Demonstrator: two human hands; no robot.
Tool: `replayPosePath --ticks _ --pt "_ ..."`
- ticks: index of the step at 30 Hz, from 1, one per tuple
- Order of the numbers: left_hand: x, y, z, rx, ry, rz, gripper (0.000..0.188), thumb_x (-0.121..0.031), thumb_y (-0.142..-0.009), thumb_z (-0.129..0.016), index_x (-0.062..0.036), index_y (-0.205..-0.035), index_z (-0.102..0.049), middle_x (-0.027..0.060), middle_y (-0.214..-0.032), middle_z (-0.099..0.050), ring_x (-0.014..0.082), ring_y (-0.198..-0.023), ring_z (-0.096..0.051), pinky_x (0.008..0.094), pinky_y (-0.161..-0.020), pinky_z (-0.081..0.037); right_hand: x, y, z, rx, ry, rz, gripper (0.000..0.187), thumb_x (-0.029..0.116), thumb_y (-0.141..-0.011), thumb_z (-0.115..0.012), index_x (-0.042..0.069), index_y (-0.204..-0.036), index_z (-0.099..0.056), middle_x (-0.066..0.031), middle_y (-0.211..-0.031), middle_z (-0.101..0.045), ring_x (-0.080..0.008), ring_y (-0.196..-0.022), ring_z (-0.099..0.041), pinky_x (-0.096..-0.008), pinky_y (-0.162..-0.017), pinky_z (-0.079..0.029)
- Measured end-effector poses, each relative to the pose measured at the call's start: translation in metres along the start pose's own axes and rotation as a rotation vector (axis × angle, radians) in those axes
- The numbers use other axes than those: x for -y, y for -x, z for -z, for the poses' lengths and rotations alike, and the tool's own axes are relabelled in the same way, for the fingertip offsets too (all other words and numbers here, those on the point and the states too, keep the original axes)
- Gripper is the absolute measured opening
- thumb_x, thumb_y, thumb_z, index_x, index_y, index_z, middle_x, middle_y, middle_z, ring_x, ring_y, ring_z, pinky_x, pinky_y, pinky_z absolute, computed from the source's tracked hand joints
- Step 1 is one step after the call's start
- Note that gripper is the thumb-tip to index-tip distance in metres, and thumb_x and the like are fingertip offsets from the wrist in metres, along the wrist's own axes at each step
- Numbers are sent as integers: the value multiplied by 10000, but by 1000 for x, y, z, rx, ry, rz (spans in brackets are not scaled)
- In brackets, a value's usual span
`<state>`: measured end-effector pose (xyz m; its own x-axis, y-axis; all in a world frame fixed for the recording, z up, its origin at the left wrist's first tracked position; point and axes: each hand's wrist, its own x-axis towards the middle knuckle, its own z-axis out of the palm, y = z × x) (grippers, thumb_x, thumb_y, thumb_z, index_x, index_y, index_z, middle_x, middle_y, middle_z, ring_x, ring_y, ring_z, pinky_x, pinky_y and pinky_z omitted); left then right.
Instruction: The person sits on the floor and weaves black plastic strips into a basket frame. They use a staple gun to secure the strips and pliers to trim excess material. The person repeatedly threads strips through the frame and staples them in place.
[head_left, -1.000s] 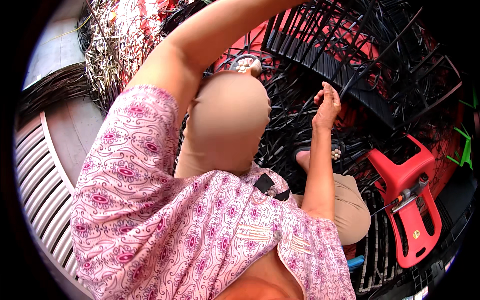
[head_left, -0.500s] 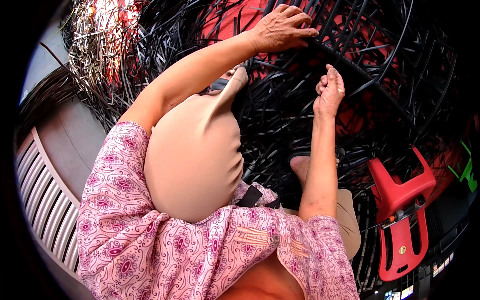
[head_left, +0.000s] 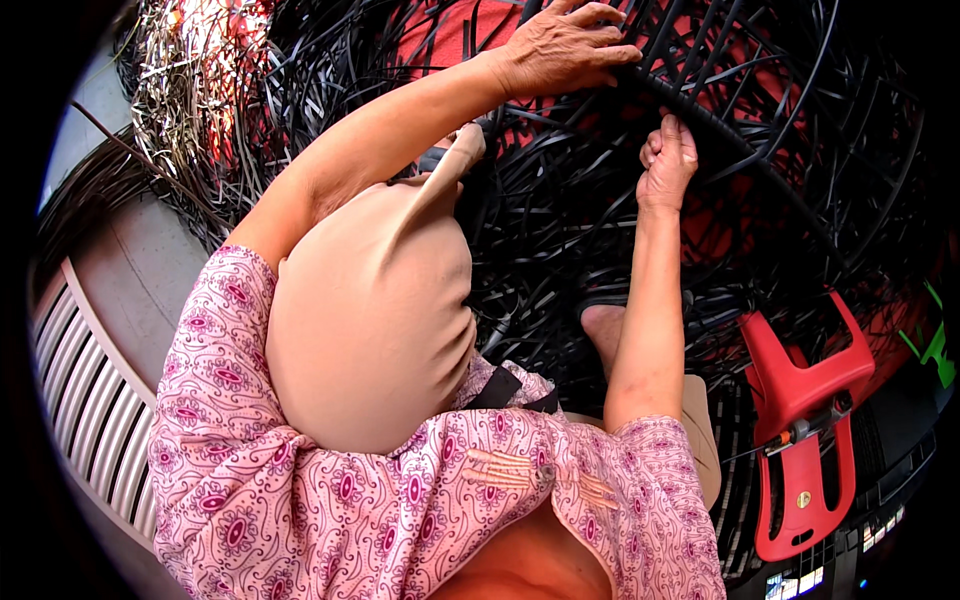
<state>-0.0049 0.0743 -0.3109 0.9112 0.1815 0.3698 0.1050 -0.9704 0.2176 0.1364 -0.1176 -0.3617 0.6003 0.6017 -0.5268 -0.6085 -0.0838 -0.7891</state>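
A black woven frame [head_left: 715,122] of plastic strips, with a thick rim and open lattice, stands at the upper right. My left hand [head_left: 570,50] lies at its left end, fingers apart and stretched toward the rim. Just below the rim is my right hand [head_left: 668,165], its fingers pinched together with the tips up against the dark edge. Whatever lies between those fingertips is too dark to make out. Loose black strips [head_left: 530,240] are heaped below and around both hands.
A red plastic stool-like piece [head_left: 805,390] with a dark tool across it lies at the right. A slatted metal bench [head_left: 95,400] stands at the left, below a coil of dark strips [head_left: 100,205]. My bent knee in beige cloth [head_left: 375,320] rises under my left arm.
My right hand has moved up and slightly right, closer to the frame's rim. My left hand has shifted slightly upward, its fingers still apart.
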Motion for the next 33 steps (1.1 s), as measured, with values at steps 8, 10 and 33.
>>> replayPosePath --ticks 8,10,33 --pt "-10 -8 -17 162 57 178 325 -342 -819 -700 -192 -1105 -662 -6 -962 -644 219 -1041 -584 357 -829 -505 8 2 -1 -1 20 -2 185 193 -949 -657 47 -1061 -670 -4 -977 -662 -32 -587 -449 -178 -453 -310" --pt "-22 -19 0 209 121 246 310 -310 -807 -718 -184 -1087 -677 -3 -942 -652 206 -1006 -597 363 -805 -512 20 13 1 -10 11 -1 196 212 -949 -661 40 -1041 -669 4 -908 -646 -37 -589 -454 -185 -459 -313" --pt "-136 -168 295 350 677 607 531 -264 -661 -849 -19 -1108 -700 110 -992 -690 202 -955 -618 356 -812 -484 190 299 59 -137 62 268 230 238 -955 -635 31 -883 -702 63 -607 -506 -24 -505 -405 -189 -443 -293"
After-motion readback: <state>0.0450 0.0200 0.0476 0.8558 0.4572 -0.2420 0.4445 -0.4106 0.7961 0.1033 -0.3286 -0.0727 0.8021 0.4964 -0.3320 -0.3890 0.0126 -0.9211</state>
